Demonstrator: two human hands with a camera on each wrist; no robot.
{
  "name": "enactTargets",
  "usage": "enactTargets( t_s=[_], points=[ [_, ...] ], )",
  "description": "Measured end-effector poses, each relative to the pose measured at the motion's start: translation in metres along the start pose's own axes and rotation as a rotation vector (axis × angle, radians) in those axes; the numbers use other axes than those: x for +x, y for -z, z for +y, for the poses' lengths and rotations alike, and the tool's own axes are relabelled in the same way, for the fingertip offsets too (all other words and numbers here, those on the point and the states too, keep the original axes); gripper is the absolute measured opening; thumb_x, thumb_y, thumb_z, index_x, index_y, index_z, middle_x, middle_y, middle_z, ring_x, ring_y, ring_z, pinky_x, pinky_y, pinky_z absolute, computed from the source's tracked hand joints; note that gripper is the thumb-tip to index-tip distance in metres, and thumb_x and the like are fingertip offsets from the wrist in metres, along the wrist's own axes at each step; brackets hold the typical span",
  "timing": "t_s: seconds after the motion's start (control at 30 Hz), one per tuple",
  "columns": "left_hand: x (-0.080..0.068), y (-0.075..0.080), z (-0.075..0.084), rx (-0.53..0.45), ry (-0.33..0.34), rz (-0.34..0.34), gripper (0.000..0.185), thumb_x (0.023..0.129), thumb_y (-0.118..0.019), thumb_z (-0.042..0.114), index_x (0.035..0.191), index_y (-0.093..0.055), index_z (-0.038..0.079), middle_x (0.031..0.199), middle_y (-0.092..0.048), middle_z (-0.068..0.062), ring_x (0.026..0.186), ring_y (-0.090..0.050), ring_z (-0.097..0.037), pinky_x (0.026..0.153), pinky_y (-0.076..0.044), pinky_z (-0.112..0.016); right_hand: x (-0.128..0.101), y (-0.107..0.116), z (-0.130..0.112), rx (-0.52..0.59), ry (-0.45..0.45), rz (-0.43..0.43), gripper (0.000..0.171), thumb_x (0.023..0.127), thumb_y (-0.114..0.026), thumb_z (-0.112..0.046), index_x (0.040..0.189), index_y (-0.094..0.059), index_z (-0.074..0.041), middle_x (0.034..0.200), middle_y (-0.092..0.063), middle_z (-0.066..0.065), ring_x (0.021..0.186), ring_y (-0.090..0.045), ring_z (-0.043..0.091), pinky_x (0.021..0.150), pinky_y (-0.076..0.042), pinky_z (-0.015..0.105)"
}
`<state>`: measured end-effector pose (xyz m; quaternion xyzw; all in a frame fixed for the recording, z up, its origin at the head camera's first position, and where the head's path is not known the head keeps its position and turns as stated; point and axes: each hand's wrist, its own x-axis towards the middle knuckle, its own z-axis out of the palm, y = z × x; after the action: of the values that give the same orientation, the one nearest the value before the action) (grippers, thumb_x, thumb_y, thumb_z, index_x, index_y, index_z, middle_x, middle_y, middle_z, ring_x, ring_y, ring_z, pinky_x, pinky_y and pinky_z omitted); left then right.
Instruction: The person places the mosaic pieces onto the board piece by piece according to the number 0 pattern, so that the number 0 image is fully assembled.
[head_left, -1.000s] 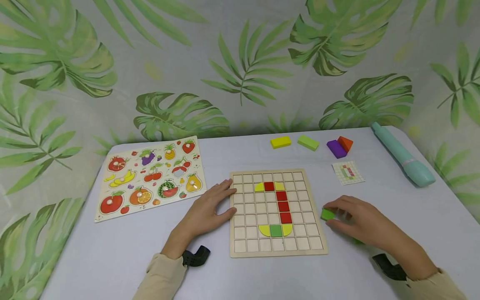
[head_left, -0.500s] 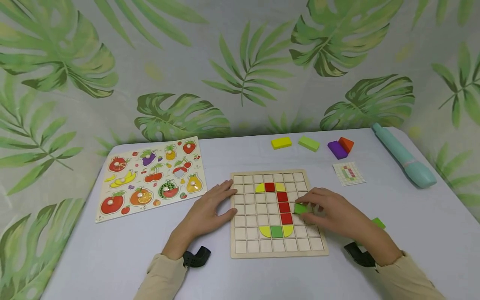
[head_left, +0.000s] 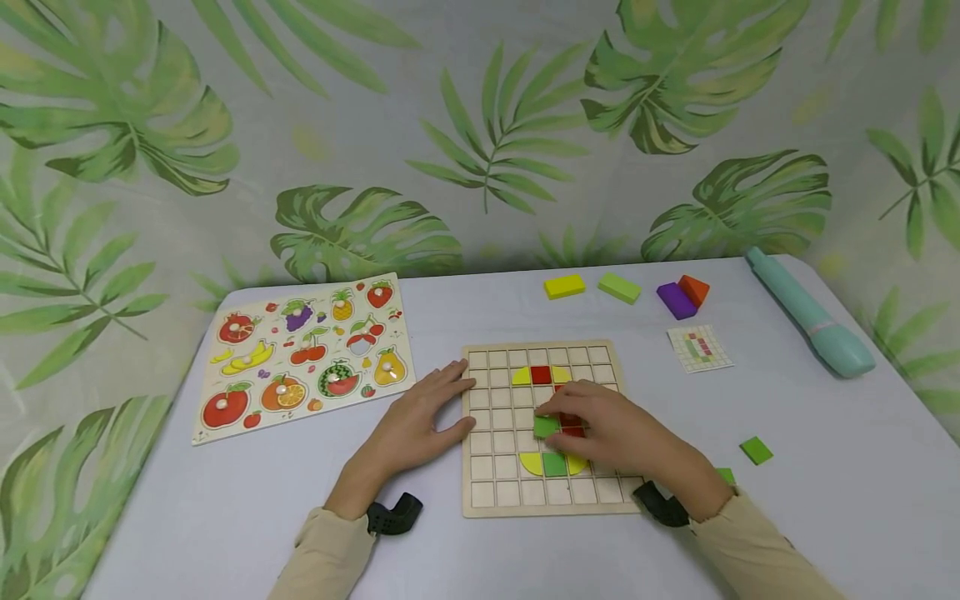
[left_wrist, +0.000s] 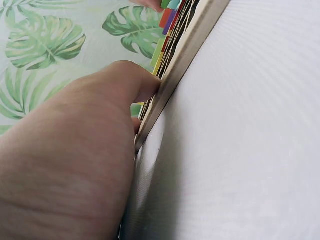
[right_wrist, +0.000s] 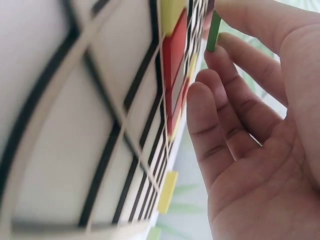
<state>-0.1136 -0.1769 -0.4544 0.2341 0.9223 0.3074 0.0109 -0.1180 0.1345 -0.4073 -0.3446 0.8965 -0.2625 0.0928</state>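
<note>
My right hand (head_left: 618,429) pinches a green square tile (head_left: 546,427) between thumb and fingertips, over the wooden grid board (head_left: 487,496). In the right wrist view that green tile shows edge-on, lifted off the board surface. Red square tiles (head_left: 540,375) lie in the grid, some partly covered by the right hand. A green tile (head_left: 554,464) sits in a lower row between yellow quarter-round tiles (head_left: 530,463). My left hand (head_left: 412,425) rests by the board's left edge, fingers spread and thumb tip touching the rim, holding nothing.
Right of the board lie loose green tiles (head_left: 757,450) and a small pattern card (head_left: 700,348). Yellow (head_left: 564,287), light green (head_left: 619,287), purple (head_left: 677,300) and orange-red (head_left: 694,290) blocks stand at the back. A fruit puzzle (head_left: 300,358) lies left; a teal tapered object (head_left: 810,312) far right.
My right hand has carried the green tile leftward from beside the board to over its middle columns, uncovering loose green tiles on the table. The left hand stays put.
</note>
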Motion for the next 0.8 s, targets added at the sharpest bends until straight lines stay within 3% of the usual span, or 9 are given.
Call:
enactTargets(
  t_s=[0.13, 0.37, 0.5, 0.7, 0.8],
  points=[
    [0.000, 0.000, 0.000, 0.005, -0.002, 0.000, 0.057, 0.098, -0.069, 0.040, 0.148, -0.057, 0.016, 0.166, -0.037, 0.000, 0.154, -0.033, -0.019, 0.128, -0.029, -0.043, 0.006, -0.006, -0.006, -0.005, 0.032, -0.010, 0.029, 0.094, -0.077, -0.031, 0.121, -0.075, -0.022, 0.115, -0.069, -0.011, 0.104, -0.059, 0.009, 0.092, -0.057, 0.034],
    [0.000, 0.001, 0.001, 0.008, 0.000, -0.001, 0.057, 0.098, -0.069, 0.039, 0.148, -0.058, 0.015, 0.166, -0.038, 0.000, 0.154, -0.034, -0.020, 0.127, -0.030, -0.043, 0.013, -0.013, -0.008, 0.001, 0.100, 0.001, 0.021, 0.094, -0.077, -0.026, 0.114, -0.077, -0.020, 0.108, -0.071, -0.011, 0.087, -0.056, 0.007, 0.081, -0.052, 0.028],
    [0.000, 0.002, 0.002, 0.005, 0.003, -0.003, 0.057, 0.098, -0.069, 0.039, 0.148, -0.057, 0.015, 0.166, -0.038, 0.000, 0.154, -0.034, -0.020, 0.127, -0.030, -0.044, 0.014, -0.015, -0.008, -0.010, 0.090, 0.000, 0.021, 0.094, -0.078, -0.028, 0.114, -0.077, -0.021, 0.108, -0.071, -0.012, 0.086, -0.055, 0.007, 0.080, -0.051, 0.027],
    [0.000, 0.001, 0.001, 0.006, 0.014, -0.009, 0.057, 0.098, -0.069, 0.040, 0.149, -0.057, 0.017, 0.166, -0.037, 0.001, 0.154, -0.033, -0.020, 0.127, -0.029, -0.044, 0.017, -0.018, -0.009, -0.018, 0.118, -0.012, 0.019, 0.094, -0.077, -0.025, 0.113, -0.077, -0.020, 0.109, -0.072, -0.011, 0.100, -0.062, 0.008, 0.103, -0.052, 0.040],
    [0.000, 0.001, 0.001, 0.009, 0.017, -0.011, 0.057, 0.098, -0.069, 0.040, 0.149, -0.057, 0.017, 0.166, -0.036, 0.002, 0.154, -0.033, -0.021, 0.127, -0.029, -0.044, 0.018, -0.019, -0.010, -0.025, 0.128, -0.013, 0.019, 0.094, -0.077, -0.023, 0.113, -0.078, -0.020, 0.109, -0.071, -0.011, 0.104, -0.063, 0.009, 0.107, -0.052, 0.042]
  ],
)
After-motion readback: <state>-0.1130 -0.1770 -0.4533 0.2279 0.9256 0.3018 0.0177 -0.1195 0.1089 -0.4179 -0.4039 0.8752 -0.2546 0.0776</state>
